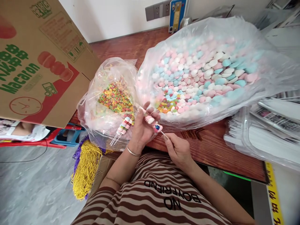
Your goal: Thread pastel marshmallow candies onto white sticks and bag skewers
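Observation:
Candy pieces, pink and white with a blue one near the lower end, sit on a thin stick (164,134). My left hand (142,128) has its fingers curled around the candy pieces (150,119). The lower end of the stick is pinched between the thumb and fingers of my right hand (178,149). Two finished-looking candy skewers (124,126) lie on a clear bag of small colourful rings (117,98), left of my left hand. Beyond my hands, a large open plastic bag (211,75) holds pink, white and blue round candies, with some colourful rings at its near edge.
A large cardboard box (44,62) stands at the left. Bagged white packaging (264,131) is at the right of the wooden table (236,156). Yellow and purple bead strings (87,168) hang at the lower left. A blue box (177,14) stands by the wall.

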Motion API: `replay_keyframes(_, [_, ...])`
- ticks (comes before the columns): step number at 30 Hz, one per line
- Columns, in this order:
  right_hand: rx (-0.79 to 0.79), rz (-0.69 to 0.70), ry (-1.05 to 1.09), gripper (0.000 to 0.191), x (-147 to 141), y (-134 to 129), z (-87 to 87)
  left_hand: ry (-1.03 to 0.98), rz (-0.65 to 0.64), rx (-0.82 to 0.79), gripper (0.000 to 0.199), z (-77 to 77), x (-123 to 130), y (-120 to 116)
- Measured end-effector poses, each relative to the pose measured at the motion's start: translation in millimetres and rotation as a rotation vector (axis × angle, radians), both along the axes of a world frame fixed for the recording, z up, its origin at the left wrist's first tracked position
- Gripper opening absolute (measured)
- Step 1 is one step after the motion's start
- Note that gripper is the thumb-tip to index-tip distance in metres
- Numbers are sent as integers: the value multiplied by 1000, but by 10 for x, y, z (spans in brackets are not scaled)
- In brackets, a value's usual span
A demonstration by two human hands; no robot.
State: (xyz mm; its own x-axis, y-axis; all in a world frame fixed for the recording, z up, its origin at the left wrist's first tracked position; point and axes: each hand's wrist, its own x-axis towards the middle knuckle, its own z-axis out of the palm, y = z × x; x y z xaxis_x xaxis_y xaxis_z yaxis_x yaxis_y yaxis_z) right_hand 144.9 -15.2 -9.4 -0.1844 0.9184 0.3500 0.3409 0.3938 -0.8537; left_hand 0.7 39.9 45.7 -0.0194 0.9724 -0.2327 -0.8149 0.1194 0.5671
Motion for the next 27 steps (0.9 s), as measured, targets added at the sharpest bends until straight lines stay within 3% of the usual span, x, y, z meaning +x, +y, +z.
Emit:
replay_keyframes(3, [-423,216,379,28,-13,-66,20,-69,32,42,22,57,-145,63])
replay_keyframes(5, [-740,416,730,30,-48,-100,28,-86,36,44,29,67,-176,75])
replay_keyframes(8, [-1000,648,1085,29,-110,-139,37,-87,75,29,39,70,-139,76])
replay_keyframes(11, [-982,661,1067,29,-150,-153,57,-113,95,3,38,82,-38,94])
replay_keyframes(16, [-425,146,385,31,-119,-73,80,-67,59,-155,29,86,95,158])
replay_keyframes(18, [-337,72,276,28,-95,-40,84,-60,81,-165,29,82,93,165])
replay_keyframes(20, [-454,138,378,31,-86,-32,96,-77,94,-127,32,83,72,155])
replay_keyframes(24, [-1002,399,949,34,-104,-67,160,-80,60,-29,43,96,51,107])
replay_keyframes(27, [-1102,415,1151,25,-110,-85,205,-4,55,-30,44,99,62,88])
